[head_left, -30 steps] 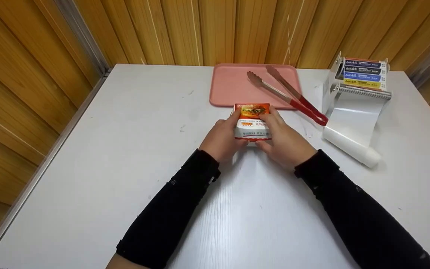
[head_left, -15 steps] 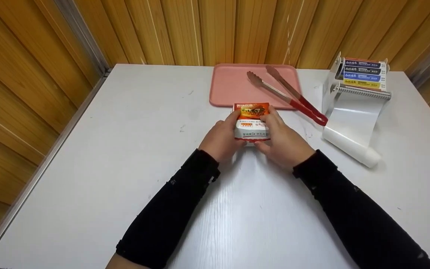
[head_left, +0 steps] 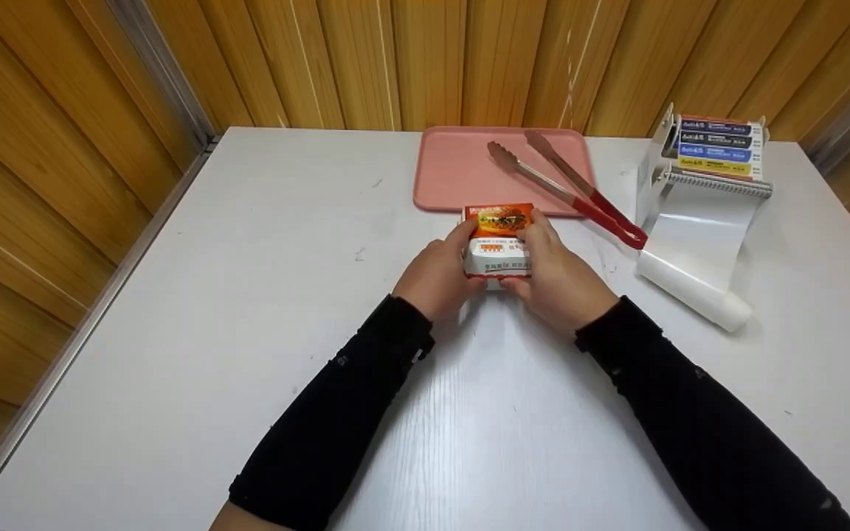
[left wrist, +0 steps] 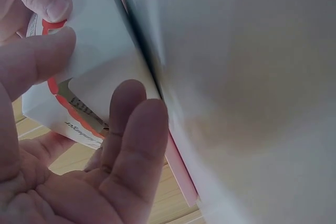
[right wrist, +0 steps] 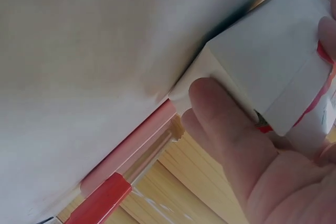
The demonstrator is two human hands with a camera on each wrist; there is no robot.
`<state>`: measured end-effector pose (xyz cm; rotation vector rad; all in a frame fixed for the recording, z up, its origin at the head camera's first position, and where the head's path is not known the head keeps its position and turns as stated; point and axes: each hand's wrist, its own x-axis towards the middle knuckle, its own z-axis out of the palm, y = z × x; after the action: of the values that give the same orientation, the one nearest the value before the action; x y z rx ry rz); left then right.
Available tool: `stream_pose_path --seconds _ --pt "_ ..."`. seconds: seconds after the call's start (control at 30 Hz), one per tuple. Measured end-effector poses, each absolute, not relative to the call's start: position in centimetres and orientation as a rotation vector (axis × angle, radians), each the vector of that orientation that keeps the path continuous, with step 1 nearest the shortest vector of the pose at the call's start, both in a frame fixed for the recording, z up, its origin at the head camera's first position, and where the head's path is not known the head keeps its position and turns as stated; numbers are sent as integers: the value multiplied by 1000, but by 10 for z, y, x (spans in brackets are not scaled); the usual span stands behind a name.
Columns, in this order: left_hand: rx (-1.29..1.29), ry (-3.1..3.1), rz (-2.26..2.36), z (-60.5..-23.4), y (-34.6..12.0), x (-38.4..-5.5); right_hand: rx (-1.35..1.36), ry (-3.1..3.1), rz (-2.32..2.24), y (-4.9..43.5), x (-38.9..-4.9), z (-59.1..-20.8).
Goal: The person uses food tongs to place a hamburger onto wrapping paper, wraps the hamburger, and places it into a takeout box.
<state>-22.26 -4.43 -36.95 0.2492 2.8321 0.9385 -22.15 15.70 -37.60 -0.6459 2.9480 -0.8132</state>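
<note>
A small printed hamburger box (head_left: 500, 247), orange and white with a burger picture on its lid, sits on the white table near the tray. My left hand (head_left: 436, 276) grips its left side, and my right hand (head_left: 564, 280) grips the right. Both thumbs press at the near face, along the red scalloped edge. In the left wrist view, the box (left wrist: 94, 45) shows a plain white wall and a slot by that red edge. From the right wrist, fingers lie along the side of the box (right wrist: 268, 51). Its contents are hidden.
Behind the box lies a pink tray (head_left: 454, 166). Red-handled tongs (head_left: 572, 195) lie across it, handles reaching onto the table (head_left: 248, 332). At the right stands a dispenser (head_left: 720, 147) with several coloured labels, and a white sheet (head_left: 702, 243) hangs out, curled at its end.
The box has shifted very slightly in my grip. My right hand and its thumb have edged a little to the left, towards the left thumb.
</note>
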Motion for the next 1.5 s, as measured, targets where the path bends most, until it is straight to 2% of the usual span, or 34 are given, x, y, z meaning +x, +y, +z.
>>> stream_pose_path --seconds 0.4,0.83,1.5 --pt "277 2851 914 -369 -46 -222 -626 2922 -845 159 -223 -375" --pt "241 2824 951 -369 -46 -224 -726 2937 -836 164 -224 -373" --pt "276 2839 868 -370 -46 -223 -509 2854 -816 158 -226 -370"
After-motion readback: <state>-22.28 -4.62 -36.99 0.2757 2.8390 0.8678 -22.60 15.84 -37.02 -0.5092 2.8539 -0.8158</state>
